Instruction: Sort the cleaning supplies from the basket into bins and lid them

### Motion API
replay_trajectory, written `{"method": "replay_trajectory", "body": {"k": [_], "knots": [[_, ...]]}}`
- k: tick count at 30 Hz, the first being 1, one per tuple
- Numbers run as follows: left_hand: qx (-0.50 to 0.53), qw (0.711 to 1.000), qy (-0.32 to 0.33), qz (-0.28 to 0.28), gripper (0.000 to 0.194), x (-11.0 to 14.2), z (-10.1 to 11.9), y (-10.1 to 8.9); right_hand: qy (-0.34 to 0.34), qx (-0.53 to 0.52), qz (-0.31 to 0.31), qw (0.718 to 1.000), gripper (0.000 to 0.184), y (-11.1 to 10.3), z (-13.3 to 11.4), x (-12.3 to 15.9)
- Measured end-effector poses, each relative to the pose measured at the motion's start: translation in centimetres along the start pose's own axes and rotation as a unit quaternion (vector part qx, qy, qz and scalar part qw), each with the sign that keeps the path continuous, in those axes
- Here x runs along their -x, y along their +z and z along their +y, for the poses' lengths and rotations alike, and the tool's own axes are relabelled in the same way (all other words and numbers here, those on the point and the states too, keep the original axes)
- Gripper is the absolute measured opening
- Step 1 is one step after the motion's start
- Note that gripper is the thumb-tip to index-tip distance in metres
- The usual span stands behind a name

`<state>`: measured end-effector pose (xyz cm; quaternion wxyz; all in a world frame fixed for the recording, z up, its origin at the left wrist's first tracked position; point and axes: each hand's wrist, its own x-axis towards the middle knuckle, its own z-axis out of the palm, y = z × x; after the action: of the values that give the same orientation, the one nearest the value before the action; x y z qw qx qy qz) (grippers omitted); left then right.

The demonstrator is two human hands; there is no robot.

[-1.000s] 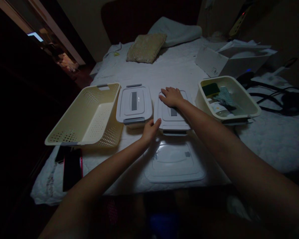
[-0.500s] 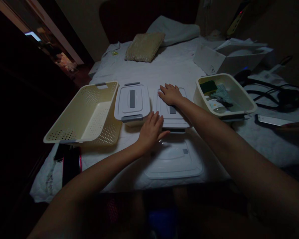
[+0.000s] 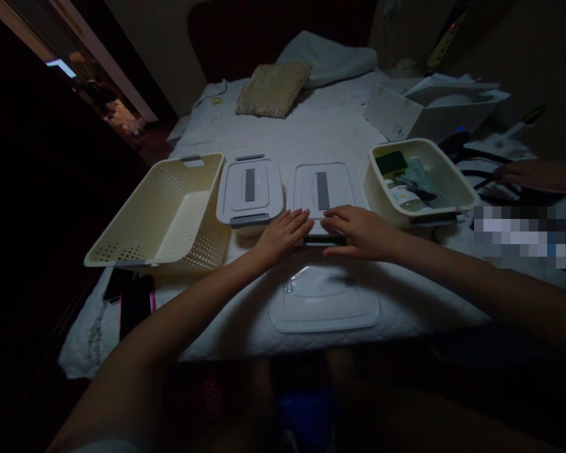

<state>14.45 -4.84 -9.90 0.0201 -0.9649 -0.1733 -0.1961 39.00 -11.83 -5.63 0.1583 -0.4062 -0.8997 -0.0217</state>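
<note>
A white storage box lid (image 3: 306,182) with a grey centre strip covers the box in front of me. My left hand (image 3: 283,236) rests at its near left corner, fingers extended and holding nothing. My right hand (image 3: 358,233) is at the near right edge of that lid, fingertips on the rim, fingers apart. A dark clasp (image 3: 325,241) shows between the hands. To the left stands a smaller lidded storage box (image 3: 236,195) with grey clasps. Nearer to me, a loose pale lid (image 3: 330,314) lies flat on the bed, partly in shadow.
A cream perforated basket (image 3: 188,220) stands at left, phones (image 3: 136,305) beside it. At right an open bin (image 3: 453,189) holds a sponge (image 3: 391,163), a cloth and a bottle (image 3: 405,195). Another person's hand (image 3: 532,174) reaches in by dark straps. A cushion (image 3: 273,88) lies farther back.
My right hand has drawn back from the lid's far part to its near edge. My left hand stays near the corner. The other person's hand has moved up to the dark straps.
</note>
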Motion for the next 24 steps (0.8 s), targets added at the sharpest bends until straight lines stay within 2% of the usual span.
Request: {"method": "replay_trajectory", "body": {"k": [3, 7, 9, 14, 18, 21, 24], "knots": [[-0.011, 1.000, 0.012, -0.003, 0.057, 0.2, -0.1, 0.0, -0.044, 0.085, 0.034, 0.995, 0.062, 1.3, -0.5, 1.7], [-0.006, 1.000, 0.024, 0.013, 0.042, 0.5, -0.5, 0.3, -0.052, 0.144, 0.084, 0.985, 0.034, 2.9, -0.2, 1.9], [-0.007, 0.999, 0.036, 0.026, 0.038, 0.7, -0.6, 0.5, -0.050, 0.155, 0.088, 0.983, 0.028, 3.1, 0.0, 1.9], [0.029, 0.997, 0.052, 0.044, 0.040, 1.0, -0.7, 0.8, -0.030, 0.153, 0.066, 0.986, 0.026, 3.3, 0.2, 2.2], [0.027, 0.997, 0.049, 0.060, 0.038, 1.1, -0.6, 1.0, -0.029, 0.128, 0.086, 0.988, 0.029, 3.7, 0.5, 2.4], [0.033, 0.997, 0.042, 0.052, 0.037, 1.1, -0.4, 0.9, -0.034, 0.104, 0.107, 0.988, 0.031, 3.9, 0.6, 2.5], [0.048, 0.998, 0.025, 0.043, 0.037, 1.3, -0.2, 0.8, -0.026, 0.075, 0.101, 0.992, 0.028, 4.1, 0.5, 2.6]]}}
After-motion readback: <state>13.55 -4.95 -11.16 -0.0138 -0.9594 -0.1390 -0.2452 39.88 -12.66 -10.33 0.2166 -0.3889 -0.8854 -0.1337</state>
